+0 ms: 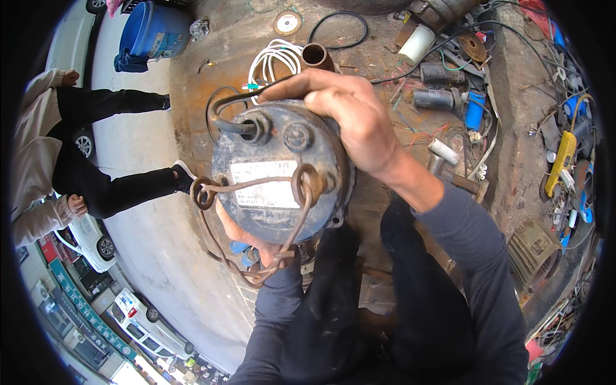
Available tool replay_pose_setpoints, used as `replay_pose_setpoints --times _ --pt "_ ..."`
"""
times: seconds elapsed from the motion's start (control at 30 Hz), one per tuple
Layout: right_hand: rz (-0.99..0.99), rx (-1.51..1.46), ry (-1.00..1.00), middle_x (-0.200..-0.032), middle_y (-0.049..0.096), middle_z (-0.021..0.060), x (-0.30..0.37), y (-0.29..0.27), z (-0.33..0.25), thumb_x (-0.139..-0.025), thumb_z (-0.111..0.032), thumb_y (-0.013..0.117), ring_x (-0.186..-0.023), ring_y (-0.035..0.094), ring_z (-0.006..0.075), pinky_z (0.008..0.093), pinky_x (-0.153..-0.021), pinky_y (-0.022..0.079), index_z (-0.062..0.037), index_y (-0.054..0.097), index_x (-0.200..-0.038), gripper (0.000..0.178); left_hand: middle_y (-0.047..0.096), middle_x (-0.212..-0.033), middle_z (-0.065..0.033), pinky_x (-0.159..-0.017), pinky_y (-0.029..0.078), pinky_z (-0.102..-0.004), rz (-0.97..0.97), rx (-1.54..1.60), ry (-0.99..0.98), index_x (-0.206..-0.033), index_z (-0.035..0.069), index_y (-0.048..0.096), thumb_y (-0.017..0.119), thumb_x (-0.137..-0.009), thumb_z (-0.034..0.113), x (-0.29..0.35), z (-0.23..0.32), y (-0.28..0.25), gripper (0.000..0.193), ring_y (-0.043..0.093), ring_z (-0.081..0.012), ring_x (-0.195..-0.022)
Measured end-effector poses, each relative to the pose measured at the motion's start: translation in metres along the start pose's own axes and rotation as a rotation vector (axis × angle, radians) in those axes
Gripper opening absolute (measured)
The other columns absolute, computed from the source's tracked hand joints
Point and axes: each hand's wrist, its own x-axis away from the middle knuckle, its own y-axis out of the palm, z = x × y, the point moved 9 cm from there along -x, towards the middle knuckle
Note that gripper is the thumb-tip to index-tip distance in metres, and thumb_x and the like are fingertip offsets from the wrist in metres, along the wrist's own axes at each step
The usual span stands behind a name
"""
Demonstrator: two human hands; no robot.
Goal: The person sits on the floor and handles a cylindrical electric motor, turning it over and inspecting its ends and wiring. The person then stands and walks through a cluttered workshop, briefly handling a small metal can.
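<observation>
A grey-black submersible pump is held up in front of me, its round end cap turned toward me. On that cap are a cable gland, a plug beside it, a pale label and two rusty eye bolts. A loop of twisted rusty wire hangs from the eyes. My right hand grips the upper right rim, its fingers curled over the top beside the black cable. Below, my left hand supports the underside, with its fingers mostly hidden by the pump and the wire.
A coil of white hose and a short rusty pipe are beyond the pump. A blue bucket stands far left, near another person. Scrap parts, a yellow tool and a finned motor housing crowd the right.
</observation>
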Motion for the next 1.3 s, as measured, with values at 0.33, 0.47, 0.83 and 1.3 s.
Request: replay_pose_setpoints --times 0.33,0.47,0.83,1.3 --pt "-0.015 -0.072 0.045 -0.117 0.075 0.0138 0.022 -0.001 -0.001 -0.100 -0.011 0.039 -0.107 0.070 0.0166 0.0297 -0.099 0.053 0.0056 0.071 -0.123 0.042 0.067 -0.129 -0.0179 -0.093 0.061 -0.0384 -0.059 -0.187 0.024 -0.143 -0.005 0.054 0.054 -0.106 0.020 -0.010 0.006 -0.010 0.045 0.071 -0.0272 -0.110" --pt "-0.018 0.158 0.071 -0.121 0.074 0.0153 0.020 -0.001 -0.016 -0.102 -0.013 0.041 -0.110 0.069 0.0200 0.0321 -0.101 0.053 0.0073 0.069 -0.125 0.041 0.064 -0.138 -0.0146 -0.106 0.050 -0.0379 -0.218 -0.123 -0.005 -0.143 -0.003 0.059 0.046 -0.110 0.029 -0.018 0.027 0.034 0.048 0.062 -0.0221 -0.123" --pt "-0.273 1.096 -0.100 -0.141 0.058 0.0267 0.041 0.067 -0.133 -0.088 -0.041 0.065 -0.135 0.054 0.0350 0.0472 -0.117 0.038 0.0067 0.059 -0.136 0.068 0.061 -0.146 -0.0184 -0.115 0.041 -0.0359 -0.284 0.525 -0.156 -0.148 -0.007 0.052 0.049 -0.109 0.025 -0.019 0.025 0.046 0.050 0.057 -0.0241 -0.134" --pt "-0.625 1.595 0.121 -0.165 0.034 0.0252 0.038 0.108 -0.092 -0.075 -0.064 0.087 -0.148 0.043 0.0352 0.0472 -0.122 0.035 0.0050 0.034 -0.159 0.121 0.042 -0.163 -0.0223 -0.126 0.028 -0.0481 -0.505 0.386 0.171 -0.157 -0.006 0.040 0.063 -0.100 0.031 -0.011 0.025 0.026 0.071 0.036 -0.0386 -0.154"
